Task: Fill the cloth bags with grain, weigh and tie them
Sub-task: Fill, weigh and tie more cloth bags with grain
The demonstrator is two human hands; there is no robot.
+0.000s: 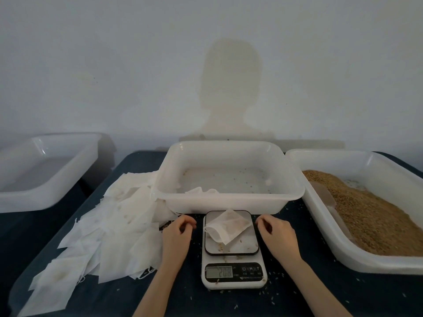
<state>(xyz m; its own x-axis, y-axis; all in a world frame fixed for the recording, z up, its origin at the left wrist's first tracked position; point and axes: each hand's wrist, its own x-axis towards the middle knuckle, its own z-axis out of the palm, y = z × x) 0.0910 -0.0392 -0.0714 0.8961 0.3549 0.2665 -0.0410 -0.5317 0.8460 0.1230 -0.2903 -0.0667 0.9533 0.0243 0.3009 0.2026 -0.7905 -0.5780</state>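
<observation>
Three tubs (231,202); grain (370,216) in rightmost, cloth bag (225,225) on scale (233,274).

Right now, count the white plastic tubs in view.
3: empty white plastic tub far left, near-empty white plastic tub behind the scale, grain-filled white plastic tub right.

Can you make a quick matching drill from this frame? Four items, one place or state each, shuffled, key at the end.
Items
1. cloth bag
2. pile of empty bags
3. middle tub
4. right tub

Place or state
A. holds a heap of brown grain
B. lies on the scale platform
C. spread on the dark table, left of the scale
D. nearly empty, a few stray grains on its floor

Pairs: 1-B, 2-C, 3-D, 4-A
</observation>
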